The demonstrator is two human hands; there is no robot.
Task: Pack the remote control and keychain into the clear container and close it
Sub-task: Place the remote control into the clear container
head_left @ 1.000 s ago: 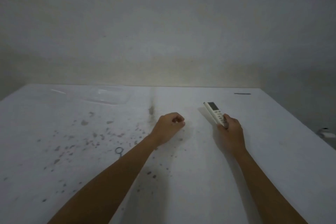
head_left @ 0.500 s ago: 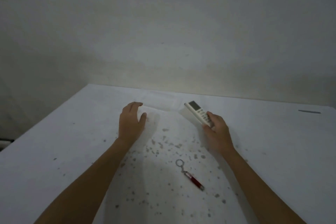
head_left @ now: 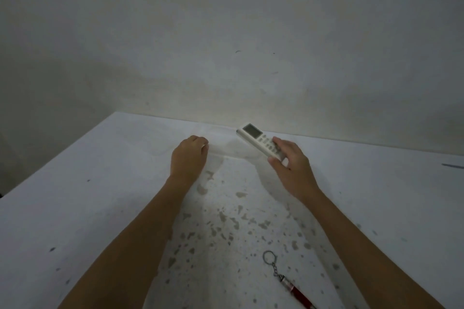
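A: While the right hand (head_left: 292, 165) holds it up just right of the frame's centre, where does the white rectangular remote control with the grey display (head_left: 261, 140) point?

B: Its display end points up and to the left, toward the wall (head_left: 226, 32). The fingers (head_left: 282, 144) lie over the button end and the thumb sits under its lower edge, so the hand is closed round it.

A: And the left hand (head_left: 189, 158)?

B: Left of centre, palm down, fingers curled at the near left edge of the clear plastic container (head_left: 221, 144). That container is faint against the white stained surface (head_left: 75, 208); I cannot tell whether the fingers pinch its rim or merely rest on it.

A: Where is the container relative to both hands?

B: Between them, at the far side of the surface close to the wall. The remote's display end hangs above its right part.

A: The keychain?

B: The red keychain with the metal ring and chain (head_left: 283, 278) lies flat at the lower right, well apart from both hands, beside the right forearm, ring end toward the centre.
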